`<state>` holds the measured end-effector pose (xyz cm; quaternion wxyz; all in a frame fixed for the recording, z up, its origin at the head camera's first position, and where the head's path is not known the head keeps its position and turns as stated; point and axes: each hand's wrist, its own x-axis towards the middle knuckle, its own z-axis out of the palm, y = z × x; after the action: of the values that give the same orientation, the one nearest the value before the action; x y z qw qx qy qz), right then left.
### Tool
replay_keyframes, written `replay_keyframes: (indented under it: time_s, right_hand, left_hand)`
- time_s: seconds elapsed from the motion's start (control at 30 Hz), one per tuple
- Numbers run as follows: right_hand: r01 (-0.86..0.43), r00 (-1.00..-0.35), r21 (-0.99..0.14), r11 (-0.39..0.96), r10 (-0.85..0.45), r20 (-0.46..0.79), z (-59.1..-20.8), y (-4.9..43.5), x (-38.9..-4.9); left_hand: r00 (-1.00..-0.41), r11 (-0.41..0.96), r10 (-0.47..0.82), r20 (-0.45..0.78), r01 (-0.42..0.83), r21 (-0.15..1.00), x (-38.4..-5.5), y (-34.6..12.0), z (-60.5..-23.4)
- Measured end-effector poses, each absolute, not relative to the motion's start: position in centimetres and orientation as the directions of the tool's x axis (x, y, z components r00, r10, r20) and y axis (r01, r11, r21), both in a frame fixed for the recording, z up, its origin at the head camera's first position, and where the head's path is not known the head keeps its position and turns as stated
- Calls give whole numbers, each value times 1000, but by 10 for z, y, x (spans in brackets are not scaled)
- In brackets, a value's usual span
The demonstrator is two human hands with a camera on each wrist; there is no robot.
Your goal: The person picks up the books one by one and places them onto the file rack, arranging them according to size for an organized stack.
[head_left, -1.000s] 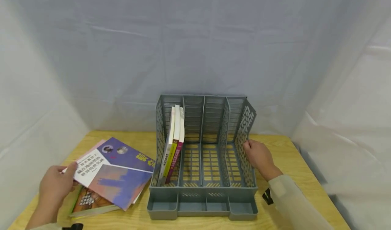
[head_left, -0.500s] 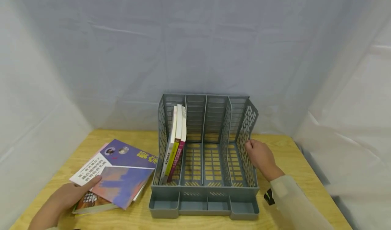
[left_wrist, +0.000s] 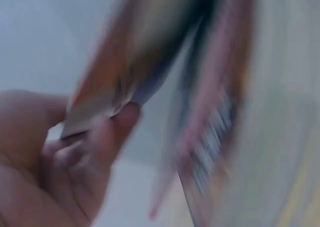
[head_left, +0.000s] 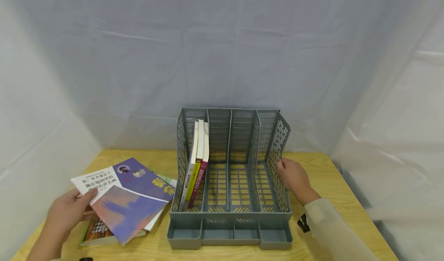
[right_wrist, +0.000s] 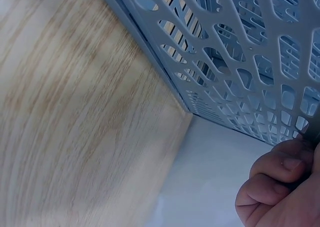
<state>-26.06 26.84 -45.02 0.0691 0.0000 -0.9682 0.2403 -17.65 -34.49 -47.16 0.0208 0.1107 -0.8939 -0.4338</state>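
Note:
My left hand (head_left: 67,211) pinches the left end of a purple and white book (head_left: 138,207) between thumb and fingers. That end is tipped up off the pile; in the left wrist view the blurred cover (left_wrist: 107,94) slants up from my fingertips. Below it lie a white-edged book and a brown-covered book (head_left: 98,230). My right hand (head_left: 295,178) grips the front edge of the right side panel of a grey desk file organizer (head_left: 230,214). In the right wrist view, curled fingers (right_wrist: 275,172) close at the edge of the perforated panel (right_wrist: 240,72).
Several books (head_left: 198,164) stand leaning in the organizer's leftmost slot. Small trays (head_left: 216,234) run along its front. It sits on a wooden table (head_left: 315,222), with white sheeting (head_left: 222,49) behind and on both sides.
My left hand slid briefly lower along the purple and white book, then took its left end again and lifted and turned it slightly. My right hand keeps its hold on the panel.

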Motion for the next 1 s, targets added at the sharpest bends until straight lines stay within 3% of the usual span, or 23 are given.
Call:
replay_keyframes:
  time_s: [0.1,0.2,0.27,0.33,0.43,0.53,0.6,0.67,0.77,0.83,0.93,1.0]
  right_hand:
    - [-34,-990,-469,883,33,134,-450,269,-259]
    - [-34,-990,-471,882,34,134,-449,269,-259]
    - [-29,-991,-467,884,34,127,-449,270,-259]
    - [-25,-992,-465,885,36,123,-449,270,-259]
    - [-27,-991,-473,881,38,127,-449,271,-257]
    - [-32,-990,-477,878,39,138,-449,272,-256]
    - [-32,-989,-478,878,41,142,-450,272,-256]
    - [-29,-989,-475,879,43,139,-451,272,-256]
    - [-35,-990,-477,878,34,136,-452,269,-257]
    - [-42,-990,-478,877,28,137,-452,267,-259]
    - [-42,-989,-479,877,31,143,-453,266,-260]
    - [-40,-988,-485,873,38,150,-453,266,-260]
  left_hand:
    - [-948,410,-316,45,-94,907,-174,-327,-457]
    - [-879,348,-446,167,1,938,-169,-306,-433]
    - [-807,375,-512,294,97,922,-163,-289,-417]
    - [-716,444,-532,452,219,869,-156,-273,-405]
    - [-553,604,-447,703,393,694,-152,-253,-399]
    - [-486,712,-314,816,448,541,-154,-243,-408]
    - [-531,737,-258,807,432,520,-157,-238,-418]
    - [-629,766,-232,742,352,538,-157,-235,-428]
    - [-828,784,-217,518,169,598,-155,-232,-436]
    - [-927,796,-172,334,69,602,-156,-232,-436]
    - [-992,801,-96,87,-25,598,-161,-231,-432]
    - [-998,800,-63,20,-39,599,-165,-231,-431]
